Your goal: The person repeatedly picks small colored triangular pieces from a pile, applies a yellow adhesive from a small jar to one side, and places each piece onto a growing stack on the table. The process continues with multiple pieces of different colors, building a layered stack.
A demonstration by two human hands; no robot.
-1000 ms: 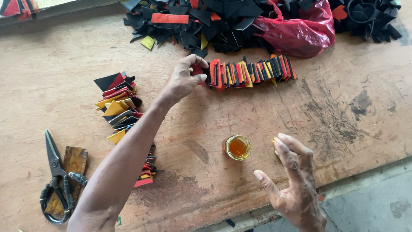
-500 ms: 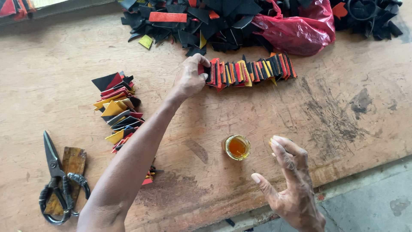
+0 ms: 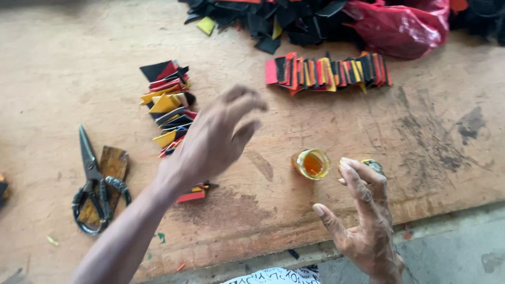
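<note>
My left hand point(image 3: 215, 139) hovers, blurred, above the wooden table point(image 3: 368, 131) with fingers loosely apart and nothing in it. It is between a standing column of black, red and yellow cut pieces point(image 3: 167, 108) and a small open jar of amber liquid point(image 3: 311, 163). My right hand point(image 3: 363, 221) is raised near the table's front edge, fingers spread, holding nothing. Its fingertips are next to a small dark round thing point(image 3: 374, 166) just right of the jar. A second row of the same coloured pieces point(image 3: 329, 71) lies farther back.
Black-handled scissors point(image 3: 92, 184) lie at the left beside a brown scrap point(image 3: 114, 162). A heap of black scraps point(image 3: 273, 18) and a red plastic bag point(image 3: 400, 26) fill the back edge. The table's front edge point(image 3: 294, 252) drops to a grey floor.
My left hand has let go of the far row's left end and drawn back toward me. My right hand has barely moved.
</note>
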